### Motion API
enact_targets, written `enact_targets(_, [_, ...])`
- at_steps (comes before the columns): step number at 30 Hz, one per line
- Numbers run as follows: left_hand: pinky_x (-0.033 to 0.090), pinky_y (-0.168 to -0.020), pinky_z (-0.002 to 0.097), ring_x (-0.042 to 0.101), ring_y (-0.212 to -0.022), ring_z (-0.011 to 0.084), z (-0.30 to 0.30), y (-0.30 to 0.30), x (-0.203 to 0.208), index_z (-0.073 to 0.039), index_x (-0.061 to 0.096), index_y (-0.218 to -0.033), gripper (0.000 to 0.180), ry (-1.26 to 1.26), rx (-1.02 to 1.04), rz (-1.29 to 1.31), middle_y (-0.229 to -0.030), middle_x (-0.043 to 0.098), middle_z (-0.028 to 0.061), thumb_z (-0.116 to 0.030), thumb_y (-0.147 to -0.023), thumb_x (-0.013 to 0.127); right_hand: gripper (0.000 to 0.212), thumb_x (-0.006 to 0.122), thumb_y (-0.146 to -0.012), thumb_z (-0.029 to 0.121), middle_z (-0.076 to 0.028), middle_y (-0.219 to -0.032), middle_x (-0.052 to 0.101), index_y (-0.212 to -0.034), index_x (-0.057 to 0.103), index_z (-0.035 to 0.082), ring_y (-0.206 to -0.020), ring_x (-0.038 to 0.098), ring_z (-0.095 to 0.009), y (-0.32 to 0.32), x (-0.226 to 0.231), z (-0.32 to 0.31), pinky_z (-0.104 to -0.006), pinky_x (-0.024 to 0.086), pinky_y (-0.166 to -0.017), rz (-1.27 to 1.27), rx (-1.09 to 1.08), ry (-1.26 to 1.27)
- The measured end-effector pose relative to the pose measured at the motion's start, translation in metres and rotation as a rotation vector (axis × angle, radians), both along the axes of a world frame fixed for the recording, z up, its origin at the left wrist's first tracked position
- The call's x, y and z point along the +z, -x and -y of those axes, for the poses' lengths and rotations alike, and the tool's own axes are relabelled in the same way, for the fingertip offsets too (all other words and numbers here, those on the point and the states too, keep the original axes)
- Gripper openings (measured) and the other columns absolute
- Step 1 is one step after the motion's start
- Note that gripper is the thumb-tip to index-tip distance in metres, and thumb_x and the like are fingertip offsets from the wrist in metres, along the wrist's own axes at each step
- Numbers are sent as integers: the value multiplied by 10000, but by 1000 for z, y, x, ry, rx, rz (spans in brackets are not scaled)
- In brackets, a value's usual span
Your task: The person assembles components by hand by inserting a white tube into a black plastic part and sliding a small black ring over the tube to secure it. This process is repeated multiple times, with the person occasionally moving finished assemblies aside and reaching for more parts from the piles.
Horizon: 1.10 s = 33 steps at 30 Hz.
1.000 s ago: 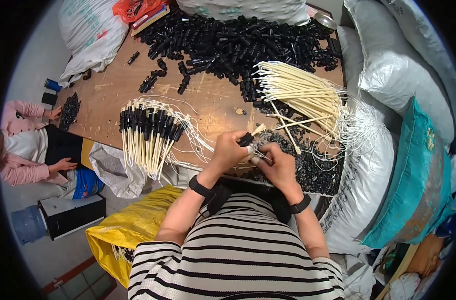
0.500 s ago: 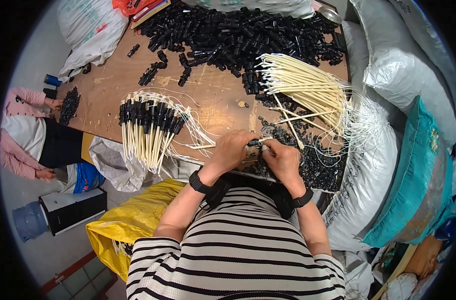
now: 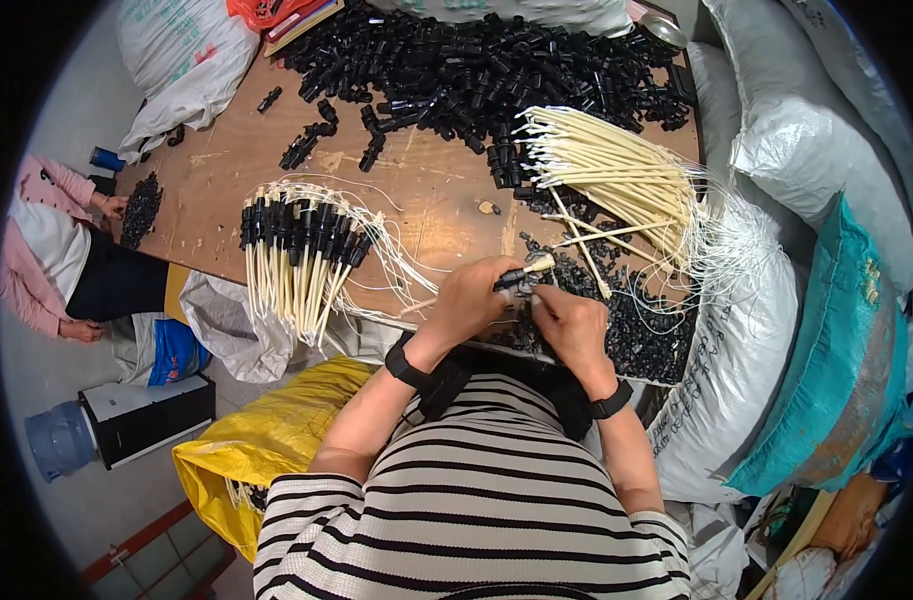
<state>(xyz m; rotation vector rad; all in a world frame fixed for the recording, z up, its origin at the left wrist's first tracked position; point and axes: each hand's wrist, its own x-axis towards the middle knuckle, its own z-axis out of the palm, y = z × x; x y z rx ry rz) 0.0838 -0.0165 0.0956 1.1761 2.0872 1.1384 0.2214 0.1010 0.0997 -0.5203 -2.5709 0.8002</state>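
Observation:
My left hand is closed around a cream rod with a black plastic fitting on it. The fitting's cream end tilts up to the right, past my fingers. Just below that end, my right hand is closed in a pinch; what it holds, if anything, is too small to make out. Under and beside my right hand lie many small black plastic pieces. To the left rests a bundle of cream rods with black fittings. Beyond my right hand lies a pile of plain cream rods with white strings.
A big heap of black fittings covers the table's far side. Stuffed white sacks and a teal sack crowd the right edge. A yellow bag sits below at left. Another person stands at the table's left end.
The fitting's cream end has swung upward and shows more fully. My right hand has shifted slightly down, off that end. The other person's lower hand has moved a little.

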Motion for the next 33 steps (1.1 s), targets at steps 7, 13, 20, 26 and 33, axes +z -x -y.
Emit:
enact_targets(7, [465, -773, 419, 588, -906, 361, 9, 1, -3, -35, 608, -1032, 378, -2, -62, -288, -912, 626, 178, 60, -672, 543, 143, 672, -722, 104, -103, -575, 593, -864, 675, 118, -506, 594, -292, 0, 4, -3, -381, 445, -458, -29, -11, -14])
enact_targets(13, [465, -780, 419, 587, -914, 359, 7, -1, -5, -29, 599, -1036, 401, 8, -152, -259, -921, 636, 172, 70, -652, 540, 127, 666, -733, 99, -111, -573, 588, -859, 671, 116, -510, 598, -289, 1, -3, 1, -378, 452, -464, -13, 36, 16])
enact_targets(20, [465, -760, 411, 588, -906, 355, 3, -4, 1, -50, 580, -1048, 421, 43, -190, -151, -941, 645, 145, 82, -651, 538, 214, 597, -785, 60, -167, -678, 613, -995, 629, 90, -620, 608, -371, 2, 0, 7, -432, 477, -533, 4, 71, 221])
enact_targets(26, [467, -692, 342, 583, -768, 286, 2, 5, 1, -59, 601, -967, 359, -189, -135, -112, -805, 625, 56, 76, -635, 622, 270, 575, -801, 21, -207, -781, 614, -1064, 601, 74, -729, 616, -387, 0, 4, 5, -414, 492, -601, 210, 112, 218])
enact_targets(33, [454, -668, 298, 573, -726, 206, 4, -3, 4, -68, 629, -893, 294, -295, -6, 44, -756, 607, 50, 67, -634, 666, 244, 576, -801, 2, -189, -803, 625, -1035, 616, 60, -722, 623, -372, -1, 9, 8, -386, 496, -607, 63, 98, 245])
